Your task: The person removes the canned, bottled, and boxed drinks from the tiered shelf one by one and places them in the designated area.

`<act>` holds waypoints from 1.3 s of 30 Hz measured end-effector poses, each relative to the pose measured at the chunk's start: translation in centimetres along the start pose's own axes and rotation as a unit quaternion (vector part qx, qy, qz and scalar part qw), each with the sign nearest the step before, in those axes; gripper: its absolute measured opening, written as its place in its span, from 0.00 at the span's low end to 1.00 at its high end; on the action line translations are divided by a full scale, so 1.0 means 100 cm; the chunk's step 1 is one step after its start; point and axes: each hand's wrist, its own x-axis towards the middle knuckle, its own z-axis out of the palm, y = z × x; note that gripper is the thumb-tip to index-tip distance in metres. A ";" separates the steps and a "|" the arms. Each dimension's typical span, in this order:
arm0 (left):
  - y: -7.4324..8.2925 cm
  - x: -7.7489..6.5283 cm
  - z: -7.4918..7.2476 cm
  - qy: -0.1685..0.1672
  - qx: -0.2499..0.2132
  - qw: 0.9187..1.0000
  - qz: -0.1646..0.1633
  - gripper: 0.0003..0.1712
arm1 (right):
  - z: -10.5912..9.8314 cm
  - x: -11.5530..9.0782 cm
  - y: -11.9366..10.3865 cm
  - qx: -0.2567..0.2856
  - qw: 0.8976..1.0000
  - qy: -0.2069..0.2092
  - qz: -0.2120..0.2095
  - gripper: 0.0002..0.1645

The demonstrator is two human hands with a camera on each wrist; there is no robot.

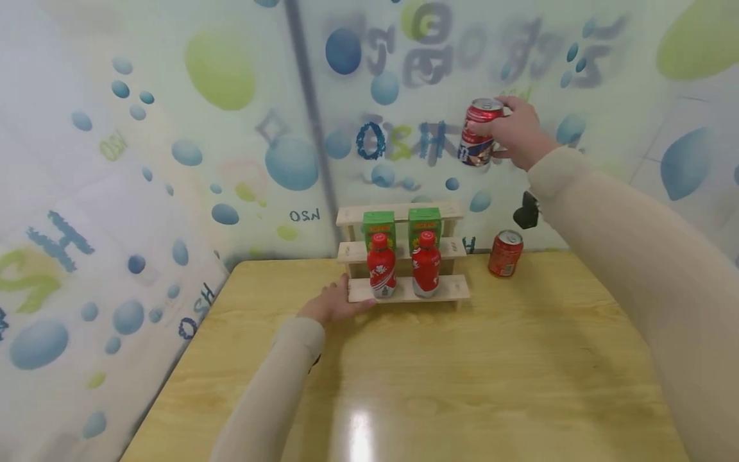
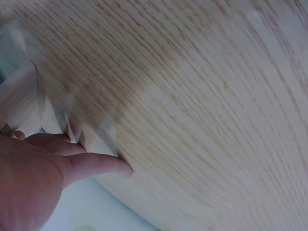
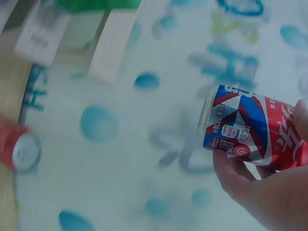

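High in front of the wall, my right hand [image 1: 519, 128] grips a red Coca-Cola can [image 1: 480, 133] around its side. The can's blue and white lower part shows in the right wrist view, its base pointing left. My left hand [image 1: 335, 304] rests against the left end of a three-step wooden display rack [image 1: 407, 297], the thumb extended along the front of the bottom step. On that step stand two red bottles, a left one [image 1: 382, 266] and a right one [image 1: 426, 264]. Behind them are two green cartons, left [image 1: 378, 223] and right [image 1: 424, 221], on the middle step.
A second red can [image 1: 505, 253] stands upright on the wooden table [image 1: 439, 385], right of the rack and close to the wall. The patterned wall [image 1: 242, 167] runs behind the rack and down the left side. The rack's top step [image 1: 369, 210] holds nothing.
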 end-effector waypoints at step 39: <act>-0.004 0.003 0.000 -0.009 -0.012 1.000 0.001 0.83 | -0.085 0.011 0.306 -0.079 0.990 0.095 0.065 0.55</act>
